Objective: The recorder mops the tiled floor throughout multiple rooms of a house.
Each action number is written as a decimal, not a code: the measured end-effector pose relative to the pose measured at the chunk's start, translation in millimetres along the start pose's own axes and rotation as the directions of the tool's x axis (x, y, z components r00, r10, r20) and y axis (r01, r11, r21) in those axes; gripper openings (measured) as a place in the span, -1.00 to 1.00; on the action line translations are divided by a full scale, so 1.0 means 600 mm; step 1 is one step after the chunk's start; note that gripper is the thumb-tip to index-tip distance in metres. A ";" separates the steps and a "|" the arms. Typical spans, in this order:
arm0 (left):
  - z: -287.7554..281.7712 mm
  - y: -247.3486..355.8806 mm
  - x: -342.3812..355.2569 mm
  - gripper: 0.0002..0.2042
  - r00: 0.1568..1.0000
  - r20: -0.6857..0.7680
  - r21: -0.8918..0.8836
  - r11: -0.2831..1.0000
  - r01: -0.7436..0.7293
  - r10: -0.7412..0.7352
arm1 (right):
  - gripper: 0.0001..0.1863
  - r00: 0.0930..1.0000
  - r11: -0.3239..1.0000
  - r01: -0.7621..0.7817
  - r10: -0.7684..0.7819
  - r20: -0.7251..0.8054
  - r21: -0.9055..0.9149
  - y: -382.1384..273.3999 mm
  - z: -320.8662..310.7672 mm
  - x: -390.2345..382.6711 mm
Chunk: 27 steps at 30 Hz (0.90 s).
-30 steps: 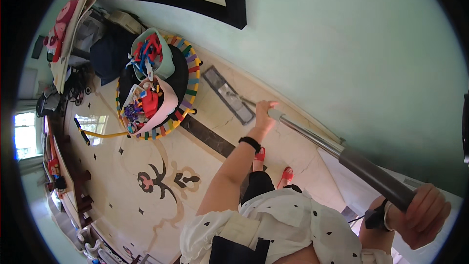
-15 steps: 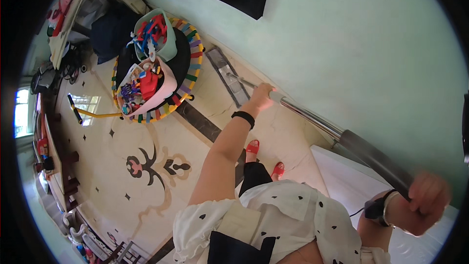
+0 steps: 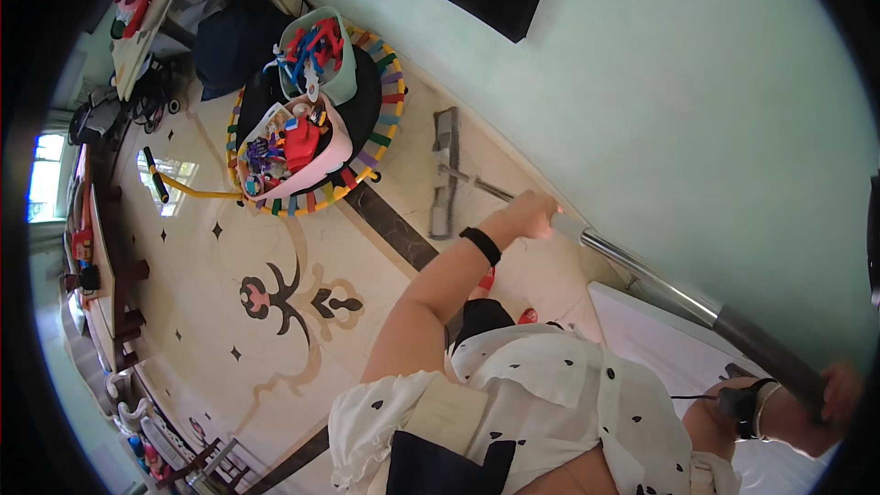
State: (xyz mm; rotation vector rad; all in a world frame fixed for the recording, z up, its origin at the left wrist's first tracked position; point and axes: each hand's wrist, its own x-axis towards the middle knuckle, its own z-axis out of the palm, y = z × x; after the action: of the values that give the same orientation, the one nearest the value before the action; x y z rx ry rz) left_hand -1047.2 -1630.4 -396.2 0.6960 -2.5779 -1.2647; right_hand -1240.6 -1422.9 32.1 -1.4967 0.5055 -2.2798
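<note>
A flat mop with a metal pole (image 3: 655,281) slants across in front of me. My left hand (image 3: 530,216), with a black band at its wrist, is wrapped round the lower part of the pole. Near the right rim, my right hand (image 3: 830,408) is closed on the end of the dark grey grip (image 3: 765,348); it is partly blurred. The grey rectangular mop head (image 3: 445,185) lies on the tiled floor, between the wall's foot and the round trampoline.
A small trampoline (image 3: 390,133) with coloured edging carries a pink toy bin (image 3: 337,154) and a pale green toy bin (image 3: 346,73). Its yellow handlebar (image 3: 197,192) sticks out leftward. The pale wall (image 3: 678,110) runs along the right. A white panel (image 3: 632,325) stands beside me.
The mop head has swung toward the wall and nearer to me, turning more upright in view. Both hands have moved right and downward with the pole, still gripping it.
</note>
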 end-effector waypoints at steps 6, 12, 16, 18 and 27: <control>-0.027 -0.128 -0.035 -0.74 0.983 -0.070 0.076 0.981 0.177 -0.172 | -0.79 0.899 0.863 -0.238 0.023 -0.436 -0.445 0.067 -0.056 -0.092; 0.004 -0.198 -0.045 -0.82 0.927 -0.243 0.036 0.952 0.303 -0.286 | -0.73 0.962 0.929 -0.239 0.185 -0.202 -0.284 0.162 -0.038 -0.147; 0.026 -0.207 -0.056 -0.81 0.901 -0.075 0.113 0.894 0.433 -0.427 | -0.69 0.836 0.776 -0.483 0.272 -0.476 -0.405 0.148 -0.032 -0.184; 0.043 -0.199 -0.055 -0.79 0.884 0.065 0.202 0.874 0.442 -0.462 | -0.66 0.801 0.653 -0.553 0.246 -0.545 -0.518 0.114 -0.022 -0.205; 0.177 0.002 -0.043 -0.84 0.876 0.295 0.186 0.922 0.340 -0.383 | -0.67 0.798 0.706 -0.485 0.115 -0.592 -0.516 -0.124 -0.079 -0.262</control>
State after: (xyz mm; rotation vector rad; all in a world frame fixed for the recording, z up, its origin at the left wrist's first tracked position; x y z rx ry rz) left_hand -1063.4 -1543.1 -460.4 1.1292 -2.9141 -1.4334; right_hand -1233.8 -1277.1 -74.1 -0.8549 1.7322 -2.3012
